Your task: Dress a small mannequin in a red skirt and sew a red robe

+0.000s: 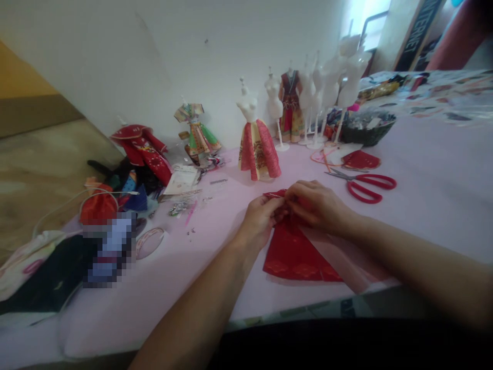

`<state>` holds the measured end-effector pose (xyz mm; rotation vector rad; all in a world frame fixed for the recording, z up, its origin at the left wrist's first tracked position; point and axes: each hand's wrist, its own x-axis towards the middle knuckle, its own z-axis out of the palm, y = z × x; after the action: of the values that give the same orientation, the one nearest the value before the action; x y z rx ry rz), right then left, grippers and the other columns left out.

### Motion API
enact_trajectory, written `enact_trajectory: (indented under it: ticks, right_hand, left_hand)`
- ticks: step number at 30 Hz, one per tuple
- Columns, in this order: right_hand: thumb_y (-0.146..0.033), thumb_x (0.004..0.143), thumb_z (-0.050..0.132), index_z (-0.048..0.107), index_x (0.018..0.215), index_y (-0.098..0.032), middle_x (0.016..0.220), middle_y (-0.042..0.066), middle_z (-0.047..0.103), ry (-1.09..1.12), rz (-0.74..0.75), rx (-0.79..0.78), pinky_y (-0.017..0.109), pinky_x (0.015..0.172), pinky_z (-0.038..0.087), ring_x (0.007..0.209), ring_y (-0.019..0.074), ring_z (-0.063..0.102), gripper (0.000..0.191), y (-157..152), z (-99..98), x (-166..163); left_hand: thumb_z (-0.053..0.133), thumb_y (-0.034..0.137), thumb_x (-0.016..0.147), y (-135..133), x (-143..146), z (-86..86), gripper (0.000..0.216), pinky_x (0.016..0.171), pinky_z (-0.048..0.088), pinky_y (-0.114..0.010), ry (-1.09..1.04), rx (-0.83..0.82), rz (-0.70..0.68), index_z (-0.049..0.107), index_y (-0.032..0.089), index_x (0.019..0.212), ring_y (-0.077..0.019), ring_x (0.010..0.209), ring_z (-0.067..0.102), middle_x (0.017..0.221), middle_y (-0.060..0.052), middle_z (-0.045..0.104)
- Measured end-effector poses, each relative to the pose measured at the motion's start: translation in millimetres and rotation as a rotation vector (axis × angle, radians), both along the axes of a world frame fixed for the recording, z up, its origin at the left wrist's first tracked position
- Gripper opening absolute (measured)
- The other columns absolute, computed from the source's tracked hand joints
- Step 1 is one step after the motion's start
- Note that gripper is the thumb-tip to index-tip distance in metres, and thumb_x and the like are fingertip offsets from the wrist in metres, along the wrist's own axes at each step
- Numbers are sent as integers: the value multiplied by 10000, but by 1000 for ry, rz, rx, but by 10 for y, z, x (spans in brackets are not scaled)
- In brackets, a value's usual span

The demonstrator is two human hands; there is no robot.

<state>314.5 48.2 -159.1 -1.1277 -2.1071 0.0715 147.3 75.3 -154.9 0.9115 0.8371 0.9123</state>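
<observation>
A red patterned paper skirt piece [292, 252] lies flat on the pink table [185, 267] in front of me. My left hand [260, 218] pinches its top edge from the left, fingers closed on it. My right hand [318, 203] presses and grips the same top edge from the right, fingers curled over the red paper. The two hands touch each other at the narrow upper end of the piece. A pale translucent sheet [346, 262] lies under the right side of the red paper.
Red-handled scissors [364, 185] lie right of my hands. A mannequin in a red and cream skirt [257, 139] stands behind, with several more white mannequins [327, 87]. A dark basket [367, 128], a red cut piece [361, 160], and cluttered fabric and costumes [142, 154] sit around.
</observation>
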Motion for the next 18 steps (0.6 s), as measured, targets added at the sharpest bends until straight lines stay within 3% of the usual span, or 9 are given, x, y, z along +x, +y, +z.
enact_trajectory:
  ticks: [18]
  right_hand:
    - [-184,902,517,556,894,-208,835,66,653,-113,-98,76,348,770,412,758,212,591,46,-5,-29,-28]
  left_hand:
    - [781,205,663,-9,-6,8,146,669,420,-258,-34,32,-20,679,115,715,-95,603,585,665,-20,653]
